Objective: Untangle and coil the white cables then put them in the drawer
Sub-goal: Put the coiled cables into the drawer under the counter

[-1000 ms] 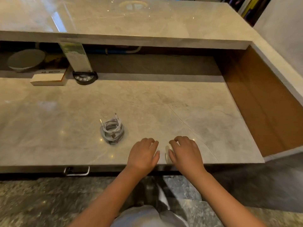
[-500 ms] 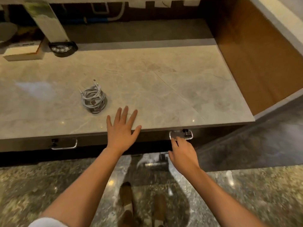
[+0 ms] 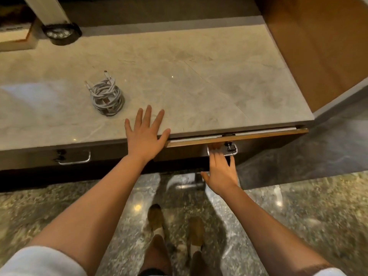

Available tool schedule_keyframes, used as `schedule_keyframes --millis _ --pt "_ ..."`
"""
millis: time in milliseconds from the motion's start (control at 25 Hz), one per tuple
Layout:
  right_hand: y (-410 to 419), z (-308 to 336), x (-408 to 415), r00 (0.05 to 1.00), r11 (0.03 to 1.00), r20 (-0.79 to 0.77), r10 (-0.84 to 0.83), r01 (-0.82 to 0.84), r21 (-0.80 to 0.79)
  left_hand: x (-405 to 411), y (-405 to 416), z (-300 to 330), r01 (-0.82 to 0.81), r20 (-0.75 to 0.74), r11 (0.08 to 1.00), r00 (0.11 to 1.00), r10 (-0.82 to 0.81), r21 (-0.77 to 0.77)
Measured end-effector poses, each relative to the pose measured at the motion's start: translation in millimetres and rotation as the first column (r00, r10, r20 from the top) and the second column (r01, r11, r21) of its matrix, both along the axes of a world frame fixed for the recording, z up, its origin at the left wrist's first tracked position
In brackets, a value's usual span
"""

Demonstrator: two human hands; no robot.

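Bundle of coiled white cables [image 3: 106, 96] sits on the pale grey marble counter [image 3: 199, 80], left of centre, a little back from the front edge, plug ends sticking up. Nothing touching it.

Left hand [image 3: 146, 134] lies flat on the counter's front edge just right of the bundle, fingers straight and spread, thumb hanging over the lip. It holds nothing and is near the cables but apart from them.

Brown wooden drawer with a chrome bar handle [image 3: 235, 138] sits under the counter edge on the right, pulled out by a narrow slit only; a white inner strip shows along its top. Right hand [image 3: 222, 172] reaches up from below with its fingertips hooked in the handle; the exact grip is partly hidden by the handle and blurred.

Counter to the right of the bundle is bare marble up to a brown wood side panel [image 3: 318, 56] that bounds the right end.

Second chrome drawer handle [image 3: 74, 157] on the left front, that drawer flush. Back left: white post with a black round base [image 3: 60, 34] and a beige box [image 3: 15, 39], both well apart from the cables. Below: speckled stone floor [image 3: 298, 226] and the person's brown shoes [image 3: 157, 220] directly in front of the drawer.
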State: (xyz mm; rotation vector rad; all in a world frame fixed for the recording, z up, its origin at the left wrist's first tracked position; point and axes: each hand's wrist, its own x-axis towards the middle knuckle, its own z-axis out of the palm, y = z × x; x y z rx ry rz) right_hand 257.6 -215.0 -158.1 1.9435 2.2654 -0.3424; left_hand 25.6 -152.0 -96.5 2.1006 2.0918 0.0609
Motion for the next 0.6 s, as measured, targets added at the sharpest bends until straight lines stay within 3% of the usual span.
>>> schedule_keyframes --millis 160,600 --pt "-49.4 -7.1 10.4 0.995 0.997 0.061 0.073 -0.074 0.020 -0.6 0.1 -1.1 0.002 0.004 1.000 1.000 -0.002 0.007" --pt "-140.3 -10.6 37.7 0.986 0.986 0.010 0.166 -0.166 0.013 0.3 -0.9 -2.7 -0.007 -0.021 1.000 1.000 0.007 0.019"
